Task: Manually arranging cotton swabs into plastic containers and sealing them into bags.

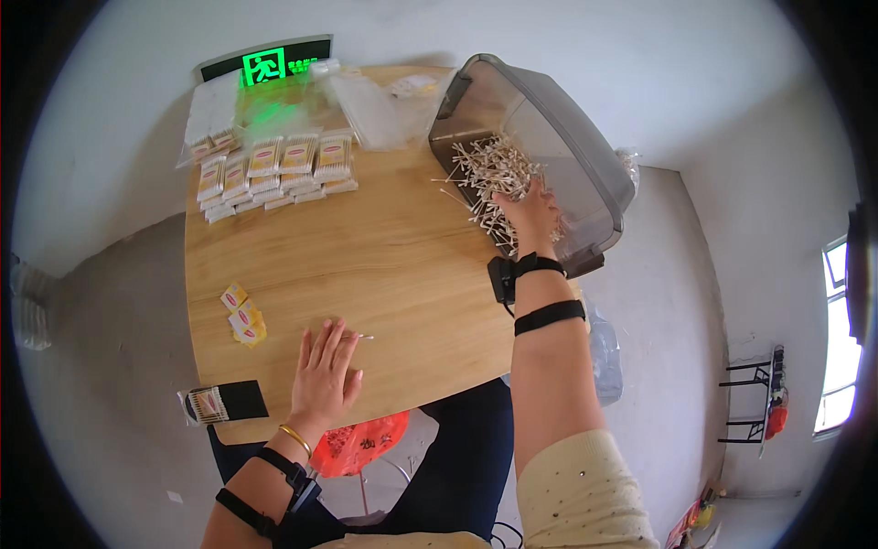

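We've got our right hand (529,212) reaching into the tipped clear plastic tub (585,156), fingers curled onto the heap of thin cotton swabs (489,174) spilling from it. Left hand (325,375) lies flat, fingers spread, on the smooth wooden bench (384,256), one swab (363,337) at its fingertips. Left of the tub sit rows of small yellow-labelled packets (274,169).

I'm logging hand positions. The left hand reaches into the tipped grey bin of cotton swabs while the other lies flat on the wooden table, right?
Not quite: the head view shows the right hand in the tipped grey bin among the cotton swabs, while the left hand lies flat on the wooden table.
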`<state>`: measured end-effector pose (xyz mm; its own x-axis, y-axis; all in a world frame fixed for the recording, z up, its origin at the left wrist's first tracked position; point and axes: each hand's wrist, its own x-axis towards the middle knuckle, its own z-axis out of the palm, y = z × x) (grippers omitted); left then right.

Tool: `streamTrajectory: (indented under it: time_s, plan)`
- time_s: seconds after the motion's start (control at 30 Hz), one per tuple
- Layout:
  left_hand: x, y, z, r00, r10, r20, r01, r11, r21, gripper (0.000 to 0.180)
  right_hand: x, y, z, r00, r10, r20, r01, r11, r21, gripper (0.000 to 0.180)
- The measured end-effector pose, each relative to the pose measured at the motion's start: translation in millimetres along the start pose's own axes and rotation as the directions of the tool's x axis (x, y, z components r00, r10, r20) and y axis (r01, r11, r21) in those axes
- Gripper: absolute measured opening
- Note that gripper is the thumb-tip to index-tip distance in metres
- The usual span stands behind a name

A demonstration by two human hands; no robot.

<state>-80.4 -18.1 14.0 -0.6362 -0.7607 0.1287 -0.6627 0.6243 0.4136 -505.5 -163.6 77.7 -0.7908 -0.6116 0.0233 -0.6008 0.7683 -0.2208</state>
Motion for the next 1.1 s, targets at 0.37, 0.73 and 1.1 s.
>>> streamTrajectory:
  time_s: [0.37,0.73,1.1]
  plan:
    - [-2,1,-1,1.0,0.003,-0.006,-0.003,0.999,0.034,0.061,-102,-19,17,0.857,-0.449,-0.253,0.465,0.885,0.004,0.037]
    - [-6,-1,10,0.998,0.032,-0.059,-0.03,0.999,0.029,0.055,-207,-32,19,0.425,-0.858,-0.288,0.904,0.383,0.192,0.051]
    - [-2,2,3,0.995,0.039,-0.092,-0.036,0.999,0.033,0.054,-226,153,45,0.935,-0.349,-0.069,0.322,0.75,0.578,0.023]
